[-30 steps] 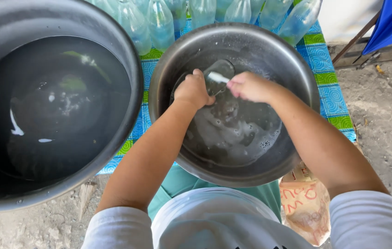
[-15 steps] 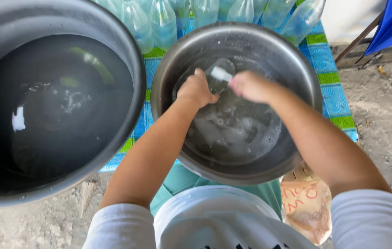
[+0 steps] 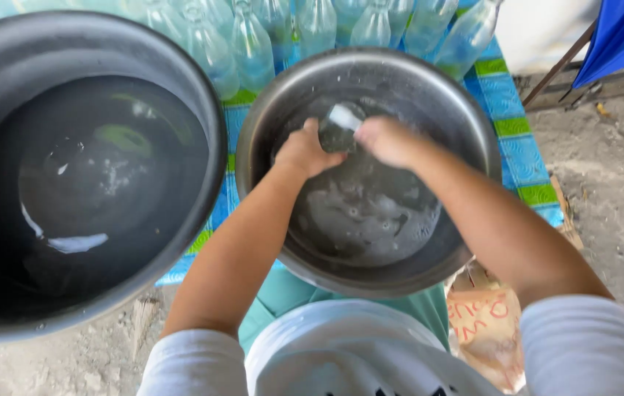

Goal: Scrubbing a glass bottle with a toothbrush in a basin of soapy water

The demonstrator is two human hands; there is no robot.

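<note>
Item in hand: a clear glass bottle (image 3: 340, 126), held low inside the metal basin (image 3: 473, 139), toward the basin's 12 o'clock wall, its pale end tilted toward 12 o'clock.
Left grip: the left hand (image 3: 305, 150) is curled around the bottle from 9 o'clock, fingers pressed onto the glass; how far they wrap round cannot be told.
Right grip: the right hand (image 3: 385, 139) is closed over the bottle from 3 o'clock, fingers folded tight against it; whether it also pinches a cloth or brush cannot be told.
Handling note: in my judgement the wash goes best with the bottle kept over the water, one hand steadying while the other turns or rubs, and with a firm hold, since wet glass slips.
Basin contents: cloudy, foamy water (image 3: 371, 220), lying toward 6 o'clock of the hands.
Neighbouring vessel: a large dark tub (image 3: 202, 103) of water at 9 o'clock, its rim just beside the basin's.
Stock behind: a row of clear bottles (image 3: 253, 44) lying at 12 o'clock.
Underlay: blue and green woven mat (image 3: 517, 139) beneath the basin.
Ground: bare concrete (image 3: 613, 183) at 3 o'clock; a crumpled paper bag (image 3: 488, 330) at 5 o'clock.
</note>
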